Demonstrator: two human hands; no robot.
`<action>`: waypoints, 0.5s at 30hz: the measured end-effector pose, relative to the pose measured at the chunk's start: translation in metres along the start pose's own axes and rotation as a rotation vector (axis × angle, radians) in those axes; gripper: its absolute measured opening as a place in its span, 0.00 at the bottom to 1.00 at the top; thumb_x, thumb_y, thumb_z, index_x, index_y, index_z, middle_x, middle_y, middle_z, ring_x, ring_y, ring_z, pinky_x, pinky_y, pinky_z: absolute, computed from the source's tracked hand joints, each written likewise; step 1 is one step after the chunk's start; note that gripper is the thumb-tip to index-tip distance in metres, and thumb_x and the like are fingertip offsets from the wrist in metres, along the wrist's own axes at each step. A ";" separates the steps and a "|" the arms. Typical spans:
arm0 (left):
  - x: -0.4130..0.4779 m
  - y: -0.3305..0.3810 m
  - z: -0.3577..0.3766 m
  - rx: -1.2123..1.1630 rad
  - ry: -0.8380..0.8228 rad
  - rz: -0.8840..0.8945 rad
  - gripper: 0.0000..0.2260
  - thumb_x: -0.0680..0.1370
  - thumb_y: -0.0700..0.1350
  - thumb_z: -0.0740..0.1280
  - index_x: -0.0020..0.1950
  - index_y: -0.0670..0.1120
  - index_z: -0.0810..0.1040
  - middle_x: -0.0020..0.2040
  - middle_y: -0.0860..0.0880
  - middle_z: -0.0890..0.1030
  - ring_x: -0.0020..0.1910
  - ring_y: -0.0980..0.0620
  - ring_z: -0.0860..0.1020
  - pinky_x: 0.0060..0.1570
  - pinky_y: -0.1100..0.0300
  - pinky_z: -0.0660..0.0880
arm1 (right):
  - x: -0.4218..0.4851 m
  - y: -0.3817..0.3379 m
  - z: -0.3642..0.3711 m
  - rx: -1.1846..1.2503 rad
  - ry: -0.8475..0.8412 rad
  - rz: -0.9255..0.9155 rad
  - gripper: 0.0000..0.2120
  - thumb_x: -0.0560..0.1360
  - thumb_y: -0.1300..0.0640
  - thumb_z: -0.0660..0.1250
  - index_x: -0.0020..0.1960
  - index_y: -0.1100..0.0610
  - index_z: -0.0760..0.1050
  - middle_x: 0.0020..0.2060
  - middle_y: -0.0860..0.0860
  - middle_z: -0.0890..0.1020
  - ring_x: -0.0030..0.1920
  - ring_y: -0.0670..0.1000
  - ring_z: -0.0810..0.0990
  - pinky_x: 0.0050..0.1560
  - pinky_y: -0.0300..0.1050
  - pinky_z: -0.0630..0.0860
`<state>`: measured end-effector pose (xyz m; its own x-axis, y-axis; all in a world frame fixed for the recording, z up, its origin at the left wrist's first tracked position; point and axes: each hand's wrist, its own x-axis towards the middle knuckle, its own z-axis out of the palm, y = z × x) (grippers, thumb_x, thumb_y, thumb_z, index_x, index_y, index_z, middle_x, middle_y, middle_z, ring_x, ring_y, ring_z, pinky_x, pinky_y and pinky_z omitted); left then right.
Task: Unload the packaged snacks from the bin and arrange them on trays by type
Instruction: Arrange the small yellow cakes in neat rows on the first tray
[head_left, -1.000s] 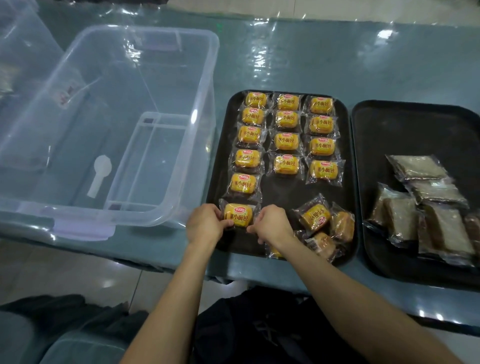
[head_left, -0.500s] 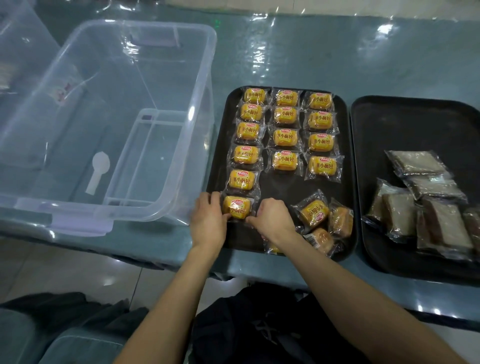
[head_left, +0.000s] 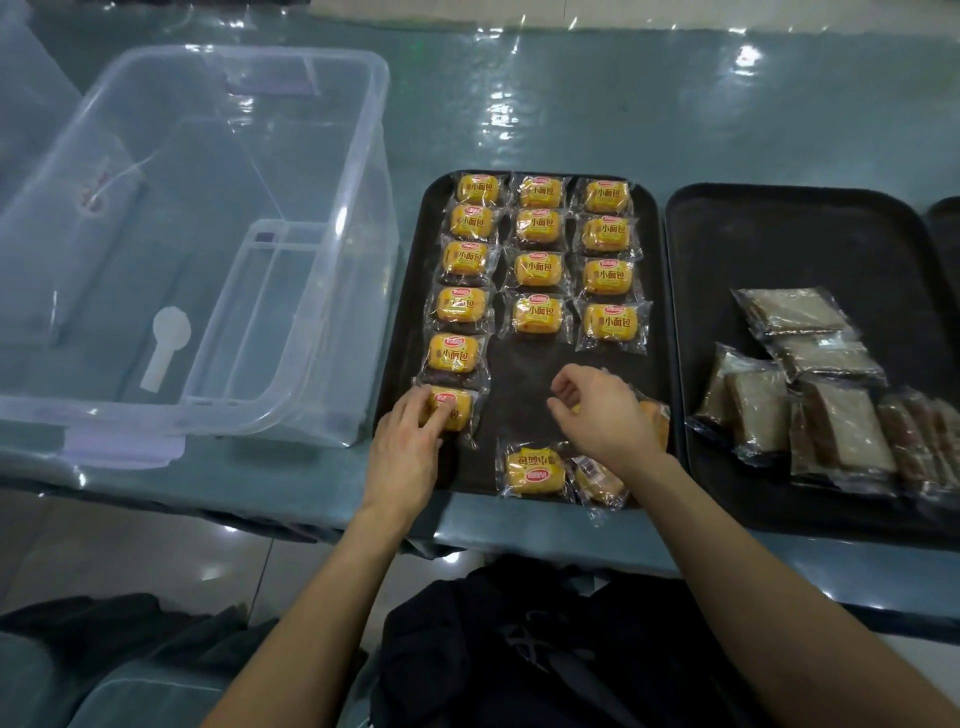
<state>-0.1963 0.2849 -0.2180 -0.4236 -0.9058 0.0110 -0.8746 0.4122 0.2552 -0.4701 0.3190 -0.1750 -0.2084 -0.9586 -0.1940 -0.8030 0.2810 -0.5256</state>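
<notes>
- Left hand (head_left: 408, 441): fingers laid flat on the nearest yellow bun pack (head_left: 452, 410), left tray (head_left: 519, 384).
- Right hand (head_left: 605, 415): curled above loose packs (head_left: 535, 467); grip cannot be told.

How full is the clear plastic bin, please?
Empty of snacks: the clear plastic bin shows no packets through its open top or walls.

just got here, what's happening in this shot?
A person is sorting packaged snacks onto black trays. The left hand touches the nearest yellow bread pack in the left column of the left tray. The right hand curls over loose packs at that tray's near right, grip unclear. Brown bread-slice packs sit on the second tray. No snacks show in the clear bin.
</notes>
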 end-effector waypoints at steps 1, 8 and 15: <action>-0.001 0.005 -0.004 -0.011 0.031 0.016 0.27 0.76 0.38 0.78 0.74 0.47 0.78 0.74 0.43 0.76 0.74 0.40 0.75 0.69 0.40 0.78 | -0.003 0.008 -0.002 -0.017 0.042 -0.024 0.07 0.81 0.51 0.73 0.59 0.49 0.80 0.51 0.44 0.82 0.56 0.48 0.80 0.57 0.51 0.81; 0.023 0.063 -0.021 -0.073 -0.310 0.245 0.29 0.78 0.66 0.72 0.75 0.53 0.78 0.69 0.54 0.80 0.71 0.51 0.73 0.77 0.47 0.68 | -0.007 0.059 -0.004 -0.195 -0.074 0.015 0.43 0.77 0.25 0.64 0.86 0.41 0.57 0.86 0.52 0.59 0.87 0.58 0.51 0.83 0.70 0.50; 0.043 0.088 -0.008 0.054 -0.586 0.300 0.40 0.70 0.60 0.81 0.79 0.49 0.73 0.72 0.50 0.79 0.71 0.47 0.76 0.76 0.48 0.69 | -0.015 0.084 0.006 -0.271 -0.104 -0.060 0.36 0.79 0.31 0.64 0.83 0.42 0.63 0.81 0.53 0.67 0.83 0.58 0.61 0.84 0.67 0.56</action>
<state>-0.2897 0.2819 -0.1872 -0.6958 -0.5535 -0.4578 -0.7026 0.6569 0.2737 -0.5310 0.3568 -0.2209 -0.1089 -0.9593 -0.2604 -0.9349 0.1878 -0.3010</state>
